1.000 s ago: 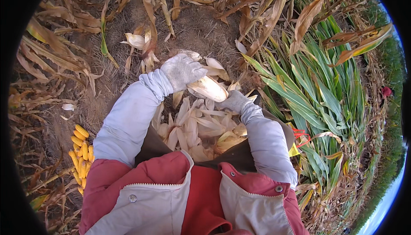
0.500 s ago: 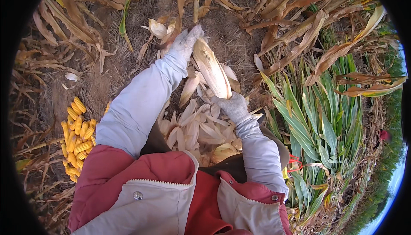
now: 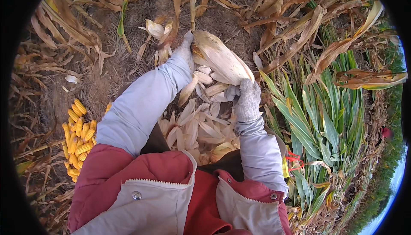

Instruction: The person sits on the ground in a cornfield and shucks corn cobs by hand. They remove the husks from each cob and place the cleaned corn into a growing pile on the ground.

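An ear of corn (image 3: 198, 56) lies between my gloved hands, wrapped in a pale, dry husk (image 3: 222, 59). A strip of yellow kernels shows along its left side, near the far end. My left hand (image 3: 185, 48) is closed round that far end, its fingers partly hidden behind the ear. At the near right end, my right hand (image 3: 248, 100) is closed on the husk, which spreads wide toward it. Below the ear, loose peeled husks (image 3: 199, 128) lie heaped between my legs.
Bare yellow corn cobs (image 3: 79, 136) are piled at the left. Cut green stalks and leaves (image 3: 321, 119) lie at the right, a red strap (image 3: 294, 160) beside them. Dry corn leaves (image 3: 295, 33) hang across the far right, and a thin stalk (image 3: 192, 3) stands ahead.
My right hand has moved right and a little up, pulling the husk wider. Yellow kernels now show beside my left hand, which has shifted slightly down.
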Motion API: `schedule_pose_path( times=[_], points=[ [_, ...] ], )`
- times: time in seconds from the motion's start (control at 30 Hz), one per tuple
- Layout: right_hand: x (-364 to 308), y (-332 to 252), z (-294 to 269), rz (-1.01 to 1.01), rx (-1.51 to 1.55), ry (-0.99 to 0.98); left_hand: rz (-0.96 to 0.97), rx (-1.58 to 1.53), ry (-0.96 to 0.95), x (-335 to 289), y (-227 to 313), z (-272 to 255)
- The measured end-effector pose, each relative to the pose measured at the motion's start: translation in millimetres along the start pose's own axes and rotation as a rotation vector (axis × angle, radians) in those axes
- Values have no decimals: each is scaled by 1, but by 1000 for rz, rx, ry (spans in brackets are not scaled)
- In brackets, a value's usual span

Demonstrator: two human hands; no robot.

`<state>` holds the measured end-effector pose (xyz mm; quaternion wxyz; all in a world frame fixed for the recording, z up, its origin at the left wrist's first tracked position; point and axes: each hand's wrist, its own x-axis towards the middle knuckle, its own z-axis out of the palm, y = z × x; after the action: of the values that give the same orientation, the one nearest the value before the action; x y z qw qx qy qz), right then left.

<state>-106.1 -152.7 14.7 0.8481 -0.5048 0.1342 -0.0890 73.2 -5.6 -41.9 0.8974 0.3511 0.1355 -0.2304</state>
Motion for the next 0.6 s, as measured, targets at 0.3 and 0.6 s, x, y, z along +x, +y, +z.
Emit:
schedule_pose_path(
  times=[0.3,0.6],
  points=[
    [34,7,-5,-134,365,315,2,-87,-234,-31,9,17],
    [19,11,8,-55,345,86,63,-367,21,-18,26,15]
  ],
)
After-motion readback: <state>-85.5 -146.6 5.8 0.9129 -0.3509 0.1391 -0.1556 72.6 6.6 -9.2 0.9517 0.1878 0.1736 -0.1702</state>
